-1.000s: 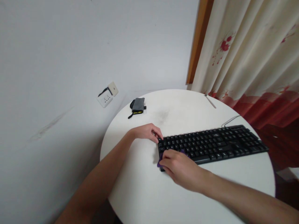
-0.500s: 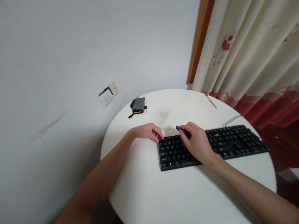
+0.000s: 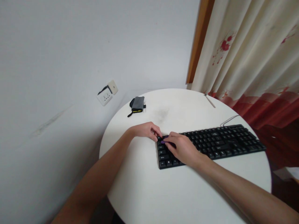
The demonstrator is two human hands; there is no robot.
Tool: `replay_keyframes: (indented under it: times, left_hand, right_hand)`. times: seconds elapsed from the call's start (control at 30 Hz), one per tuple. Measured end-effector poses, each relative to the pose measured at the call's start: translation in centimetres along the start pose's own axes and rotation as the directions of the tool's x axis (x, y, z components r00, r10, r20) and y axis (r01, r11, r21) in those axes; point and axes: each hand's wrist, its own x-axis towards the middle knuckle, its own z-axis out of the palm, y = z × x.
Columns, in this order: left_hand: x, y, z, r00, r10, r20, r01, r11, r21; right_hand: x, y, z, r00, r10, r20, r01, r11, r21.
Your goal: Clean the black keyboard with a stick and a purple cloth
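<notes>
A black keyboard [image 3: 217, 141] lies at a slant on the round white table. At its far left corner is my left hand [image 3: 148, 130], fingers curled and closed on the keyboard's edge. My right hand [image 3: 181, 146] is over the left part of the keys, its fingers closed round a small purple object [image 3: 163, 142]. Mostly hidden by the fingers, this object cannot be named by kind. It is low over the upper left keys, close to my left fingertips. The right hand covers some of the keys.
A grey and black pouch [image 3: 138, 103] with a strap lies at the table's [image 3: 187, 193] far left. A thin pale stick [image 3: 210, 102] rests near the far right edge. The keyboard's cable [image 3: 230, 119] runs off the right side. Wall sockets [image 3: 104, 96] and a curtain [image 3: 247, 56] stand behind.
My right hand has moved left across the keyboard with the purple object, from the middle-left keys to the upper left corner. My left hand has stayed at the corner.
</notes>
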Motion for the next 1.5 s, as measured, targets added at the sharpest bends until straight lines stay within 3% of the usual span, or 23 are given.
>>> replay_keyframes:
  times: [0.13,0.2,0.43,0.57,0.63,0.8,0.97,1.03,1.17,1.33,1.4,1.5]
  left_hand:
    - [0.0,0.1,0.0,1.000,0.020,0.008,-0.020,1.000,0.004]
    - [0.0,0.1,0.0,1.000,0.021,0.012,-0.021,1.000,0.007]
    - [0.0,-0.1,-0.1,1.000,0.011,-0.003,-0.011,0.999,0.044]
    - [0.0,-0.2,-0.1,1.000,0.016,-0.002,-0.016,0.999,0.032]
    - [0.0,-0.3,-0.1,1.000,0.017,-0.004,-0.016,0.999,0.032]
    - [0.1,-0.1,-0.1,1.000,-0.004,0.004,0.004,1.000,0.015]
    - [0.0,0.2,-0.1,1.000,0.013,0.007,-0.013,1.000,0.000]
    - [0.0,0.2,-0.1,1.000,0.014,0.004,-0.014,1.000,0.008]
    - [0.0,-0.1,-0.2,1.000,0.012,-0.001,-0.012,0.999,0.033]
    - [-0.1,-0.2,-0.2,1.000,0.022,0.007,-0.022,0.999,0.039]
    - [-0.1,-0.1,-0.2,1.000,0.018,0.013,-0.019,0.999,0.039]
    - [0.0,0.0,-0.2,1.000,0.006,0.006,-0.006,1.000,0.025]
  right_hand:
    - [0.3,1.3,-1.1,0.956,0.163,-0.245,-0.180,0.983,-0.048]
    - [0.4,1.7,-1.2,0.942,0.183,-0.281,-0.216,0.972,-0.089]
    - [0.0,0.3,0.4,0.984,0.174,-0.032,-0.177,0.974,-0.141]
    - [-0.6,-1.3,0.7,0.994,-0.009,0.105,0.009,1.000,0.001]
    - [-0.8,-1.8,0.6,0.993,-0.047,0.111,0.039,0.997,0.072]
    - [-0.3,-0.7,-0.4,0.976,0.170,-0.133,-0.152,0.979,0.133]
    - [0.5,2.2,-1.6,0.911,0.266,-0.316,-0.287,0.958,-0.022]
    - [0.5,2.5,-1.5,0.922,0.259,-0.289,-0.294,0.952,-0.087]
    - [-0.1,0.6,-0.2,0.984,0.171,-0.057,-0.177,0.974,-0.141]
    - [-1.3,-3.0,0.9,0.977,-0.110,0.185,0.102,0.993,0.051]
    - [-1.5,-3.6,0.9,0.971,-0.157,0.182,0.124,0.976,0.180]
    - [-1.1,-3.0,0.2,0.996,-0.056,0.063,0.037,0.961,0.273]
